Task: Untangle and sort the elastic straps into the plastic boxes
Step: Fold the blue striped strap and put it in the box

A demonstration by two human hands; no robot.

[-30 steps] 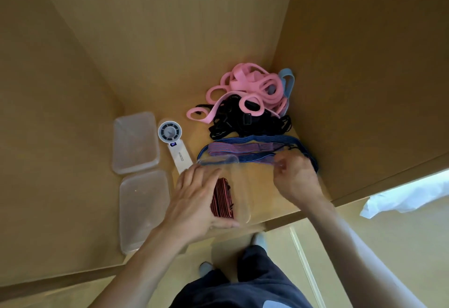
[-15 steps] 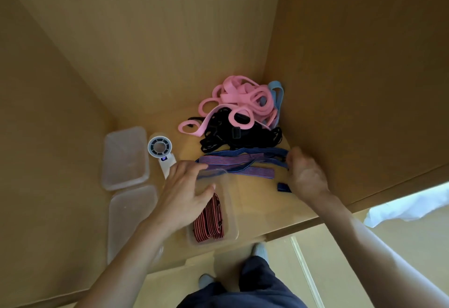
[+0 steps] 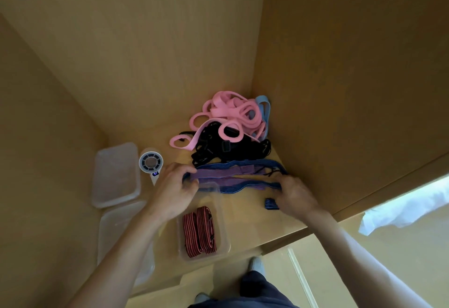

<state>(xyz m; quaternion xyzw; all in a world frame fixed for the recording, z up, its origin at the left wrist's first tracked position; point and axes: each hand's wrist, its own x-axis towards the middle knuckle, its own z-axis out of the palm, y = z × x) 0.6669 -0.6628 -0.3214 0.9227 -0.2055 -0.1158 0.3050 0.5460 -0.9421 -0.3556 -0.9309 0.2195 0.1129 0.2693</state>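
A blue and purple striped strap (image 3: 233,177) lies stretched across the shelf between my hands. My left hand (image 3: 176,191) grips its left end. My right hand (image 3: 292,197) holds its right end, and a short blue piece (image 3: 271,204) pokes out under the palm. In front stands a clear plastic box (image 3: 224,234) with folded red and black straps (image 3: 199,232) inside. Behind lie a black tangle (image 3: 230,148), pink straps (image 3: 230,115) and a light blue strap (image 3: 263,108), piled in the back right corner.
Two clear plastic boxes (image 3: 116,174) (image 3: 116,225) sit at the left, one behind the other. A small white hand fan (image 3: 151,163) lies between them and the straps. Wooden walls close in the shelf on the left, back and right. The shelf edge (image 3: 279,239) runs in front.
My left hand left the box with the red straps and moved up to the left end of the blue and purple strap. My right hand shifted onto its right end.
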